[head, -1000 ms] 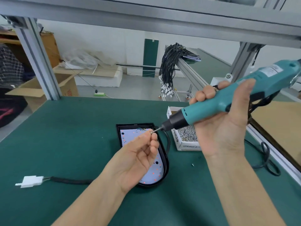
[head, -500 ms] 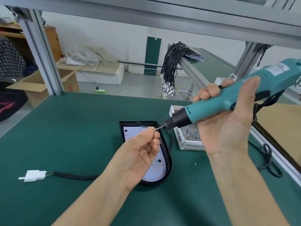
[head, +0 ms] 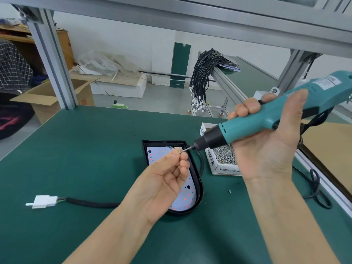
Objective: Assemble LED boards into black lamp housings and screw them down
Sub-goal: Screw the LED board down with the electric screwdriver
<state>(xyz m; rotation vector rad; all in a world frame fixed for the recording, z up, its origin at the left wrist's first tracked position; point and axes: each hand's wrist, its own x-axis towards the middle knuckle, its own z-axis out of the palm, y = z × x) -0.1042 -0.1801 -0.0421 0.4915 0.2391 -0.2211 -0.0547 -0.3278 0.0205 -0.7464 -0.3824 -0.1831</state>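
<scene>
Pinching a tiny, slippery screw (head: 180, 152) by its shank, the left hand (head: 162, 185) met the bit at two o'clock; the right hand (head: 266, 138) gripped the rigid electric screwdriver (head: 266, 119).

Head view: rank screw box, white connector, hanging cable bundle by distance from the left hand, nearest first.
From the left hand:
1. Screw box, to its right on the mat.
2. White connector, far left on the mat.
3. Hanging cable bundle, beyond the bench's far edge.

- We have one head view, looking forward and down across the counter (head: 76, 149).
- It sits close above both hands.
</scene>
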